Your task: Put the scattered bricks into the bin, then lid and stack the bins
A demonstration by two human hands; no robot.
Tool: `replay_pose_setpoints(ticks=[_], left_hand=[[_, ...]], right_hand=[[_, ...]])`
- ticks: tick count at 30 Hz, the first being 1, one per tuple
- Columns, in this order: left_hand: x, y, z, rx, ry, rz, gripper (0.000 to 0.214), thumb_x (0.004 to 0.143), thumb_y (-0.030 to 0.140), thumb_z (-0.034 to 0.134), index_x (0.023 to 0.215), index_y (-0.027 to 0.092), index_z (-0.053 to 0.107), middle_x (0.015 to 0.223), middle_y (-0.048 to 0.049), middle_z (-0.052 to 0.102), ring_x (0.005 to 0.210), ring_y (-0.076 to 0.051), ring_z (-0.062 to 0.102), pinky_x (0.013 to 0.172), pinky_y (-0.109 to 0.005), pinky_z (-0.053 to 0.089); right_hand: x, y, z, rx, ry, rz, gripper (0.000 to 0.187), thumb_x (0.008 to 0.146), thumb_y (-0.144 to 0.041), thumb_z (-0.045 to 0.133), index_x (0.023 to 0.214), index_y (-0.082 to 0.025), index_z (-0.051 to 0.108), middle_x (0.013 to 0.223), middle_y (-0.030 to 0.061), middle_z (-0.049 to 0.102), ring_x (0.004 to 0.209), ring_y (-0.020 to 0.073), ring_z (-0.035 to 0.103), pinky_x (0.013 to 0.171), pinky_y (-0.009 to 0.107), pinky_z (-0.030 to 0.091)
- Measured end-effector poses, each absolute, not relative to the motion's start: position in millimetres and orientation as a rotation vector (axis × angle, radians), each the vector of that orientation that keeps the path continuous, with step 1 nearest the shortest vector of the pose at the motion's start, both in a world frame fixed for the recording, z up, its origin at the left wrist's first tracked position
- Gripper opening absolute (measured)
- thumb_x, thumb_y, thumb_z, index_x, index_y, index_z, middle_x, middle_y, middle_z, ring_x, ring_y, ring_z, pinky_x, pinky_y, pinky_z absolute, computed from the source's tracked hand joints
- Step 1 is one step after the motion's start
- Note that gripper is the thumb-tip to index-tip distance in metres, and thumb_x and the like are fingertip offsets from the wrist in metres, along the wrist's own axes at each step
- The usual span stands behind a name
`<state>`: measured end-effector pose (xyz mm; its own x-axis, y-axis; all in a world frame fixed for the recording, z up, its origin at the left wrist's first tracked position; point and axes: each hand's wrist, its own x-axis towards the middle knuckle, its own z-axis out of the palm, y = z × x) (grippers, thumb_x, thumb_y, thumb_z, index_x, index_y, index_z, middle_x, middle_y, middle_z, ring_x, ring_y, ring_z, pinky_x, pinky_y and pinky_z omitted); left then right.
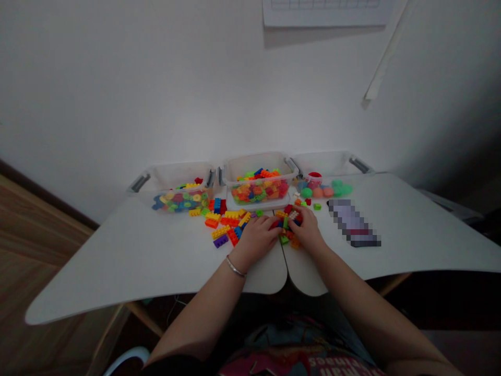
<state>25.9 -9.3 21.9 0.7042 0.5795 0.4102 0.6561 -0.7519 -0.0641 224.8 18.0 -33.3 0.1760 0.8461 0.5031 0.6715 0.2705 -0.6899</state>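
Both my hands rest on the white table (136, 256), meeting over a small cluster of joined plastic bricks (287, 221) in red, yellow, green and blue. My left hand (256, 235), with a thin bracelet at the wrist, curls its fingers against the left side of the cluster. My right hand (307, 228) closes over the right side of it. Loose bricks (225, 225) in orange, yellow, purple, blue and red lie just left of my left hand.
Three clear plastic bins stand along the wall: the left bin (176, 183) with round coloured pieces, the middle bin (260, 175) with bricks, the right bin (329, 167) with round shapes and a red cup. A blurred flat object (354, 223) lies right of my hands.
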Motion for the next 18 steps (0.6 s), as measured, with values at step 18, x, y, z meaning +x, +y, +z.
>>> replay_pose_setpoints(ticks=[18], left_hand=[[25,-16,30,-2.935,-0.658,-0.459,0.027,0.093,0.029,0.053,0.118,0.032,0.063,0.124,-0.0030,0.061,0.121,-0.023,0.050,0.103,-0.043,0.042]], right_hand=[[217,10,-19,-1.351,-1.633,0.237,0.030,0.080,-0.029,0.051,0.105,-0.020,0.066,0.116,0.0121,0.063,0.114,0.0273,0.054,0.102,0.049,0.040]])
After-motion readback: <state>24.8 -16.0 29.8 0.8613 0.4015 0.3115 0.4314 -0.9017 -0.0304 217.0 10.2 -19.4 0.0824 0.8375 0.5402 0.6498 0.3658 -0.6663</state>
